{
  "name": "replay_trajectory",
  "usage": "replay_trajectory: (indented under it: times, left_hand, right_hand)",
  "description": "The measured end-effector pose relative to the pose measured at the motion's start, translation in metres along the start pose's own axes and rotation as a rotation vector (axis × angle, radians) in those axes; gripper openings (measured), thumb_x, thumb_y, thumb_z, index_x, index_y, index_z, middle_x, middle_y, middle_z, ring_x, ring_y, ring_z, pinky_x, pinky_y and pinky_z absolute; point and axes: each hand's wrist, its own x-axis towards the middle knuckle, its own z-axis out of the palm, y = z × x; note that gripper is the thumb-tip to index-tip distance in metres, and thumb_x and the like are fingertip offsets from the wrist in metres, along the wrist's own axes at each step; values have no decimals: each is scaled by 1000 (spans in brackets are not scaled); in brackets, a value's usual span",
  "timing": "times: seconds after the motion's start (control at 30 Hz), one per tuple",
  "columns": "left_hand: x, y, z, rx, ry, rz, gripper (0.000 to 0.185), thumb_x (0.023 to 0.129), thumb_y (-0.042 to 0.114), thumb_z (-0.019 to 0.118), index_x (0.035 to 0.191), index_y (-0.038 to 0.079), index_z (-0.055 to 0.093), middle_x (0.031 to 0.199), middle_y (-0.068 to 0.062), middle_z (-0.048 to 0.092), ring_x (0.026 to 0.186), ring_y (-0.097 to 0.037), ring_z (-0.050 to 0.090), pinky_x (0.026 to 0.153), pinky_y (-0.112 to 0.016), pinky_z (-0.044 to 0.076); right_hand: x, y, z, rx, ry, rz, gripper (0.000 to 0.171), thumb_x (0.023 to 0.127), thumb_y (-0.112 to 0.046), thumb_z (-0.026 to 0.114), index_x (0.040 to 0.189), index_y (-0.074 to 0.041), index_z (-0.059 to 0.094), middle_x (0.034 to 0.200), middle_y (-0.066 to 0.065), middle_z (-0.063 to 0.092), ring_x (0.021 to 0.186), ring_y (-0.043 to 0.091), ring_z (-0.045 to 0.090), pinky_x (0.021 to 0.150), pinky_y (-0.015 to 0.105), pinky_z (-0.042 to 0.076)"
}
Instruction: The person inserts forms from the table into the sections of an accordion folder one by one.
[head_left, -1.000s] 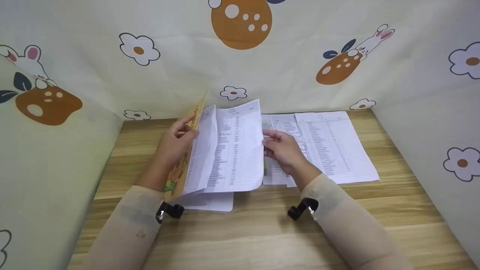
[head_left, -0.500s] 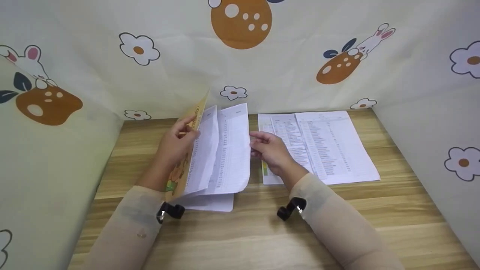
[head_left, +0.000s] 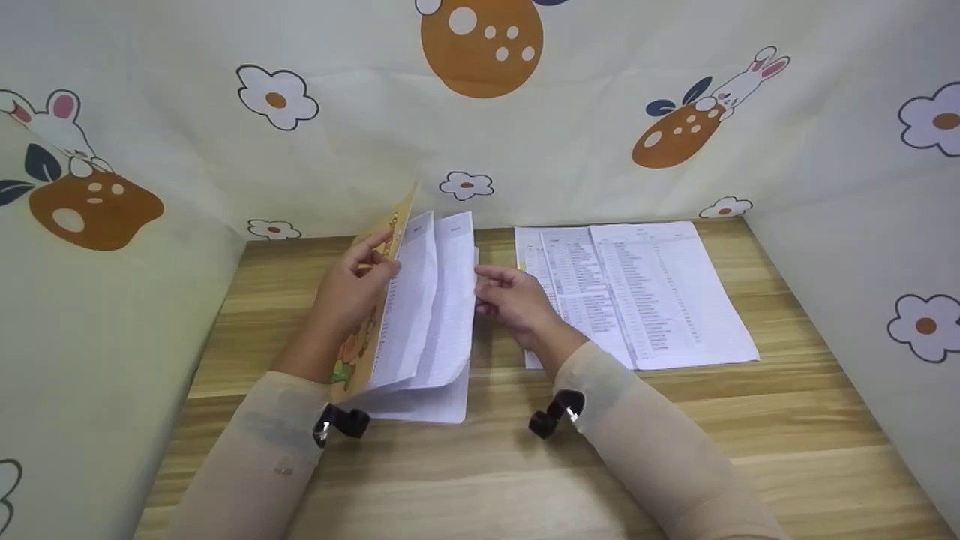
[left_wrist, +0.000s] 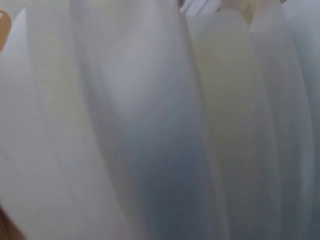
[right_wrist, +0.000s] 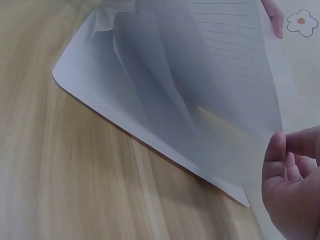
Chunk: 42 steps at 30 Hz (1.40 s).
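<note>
Left hand (head_left: 351, 289): holds the orange folder cover (head_left: 373, 315) tilted up off the table, thumb on the inner face, fingers curled round its outer edge.
Right hand (head_left: 514, 301): pinches the free edge of the raised sheet (head_left: 448, 307) between thumb and fingers; the same pinch shows at the lower right of the right wrist view (right_wrist: 292, 185).
Folder: open at the left-centre of the table (head_left: 480, 465), cover steeply tilted, back panel (right_wrist: 100, 95) lying flat on the wood.
Raised sheet: printed with lines of text, stands nearly upright beside a second lifted sheet (head_left: 409, 300) that leans against the cover; both rise from the folder.
Loose sheets (head_left: 645, 289): printed pages lying flat and overlapping on the table, just right of the right hand, apart from the folder.
Left wrist view: filled by blurred white paper (left_wrist: 160, 125) close to the lens; no hand detail can be told there.
Sleeves: pale beige, covering both forearms; a black camera mount (head_left: 341, 421) sits at the left wrist.
Backdrop (head_left: 570, 135): cream cloth printed with flowers, rabbits and orange shapes, enclosing the table on three sides.
</note>
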Motion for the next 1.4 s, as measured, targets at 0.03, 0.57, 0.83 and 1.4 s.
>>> replay_trajectory:
  times: [0.03,0.57,0.83,1.4]
  left_hand:
    - [0,0,0,-1,2,2,57,100,36,64,156,39,54,132,-6,56,121,-26,57,96,-37,50]
    - [0,-1,0,-15,5,-6,57,101,36,65,156,38,54,131,-7,56,118,-24,57,94,-34,50]
    - [-1,-1,1,-11,-4,-4,57,100,38,65,156,39,54,132,-8,55,120,-25,56,95,-35,50]
    - [-1,-1,1,-16,-6,-33,58,101,38,64,158,38,52,136,-8,54,121,-26,57,95,-36,51]
  right_hand:
    - [1,2,2,3,-1,0,41,99,6,64,139,1,66,94,2,68,81,14,66,75,26,59]
    - [7,16,18,32,-29,26,40,98,9,61,137,6,64,87,3,67,79,14,67,72,25,60]
    - [5,17,20,35,-51,46,40,98,7,62,138,3,64,93,4,68,84,15,67,77,25,61]
    - [-3,-3,-48,-24,5,11,45,102,-1,63,145,9,56,101,7,70,91,18,70,79,25,62]
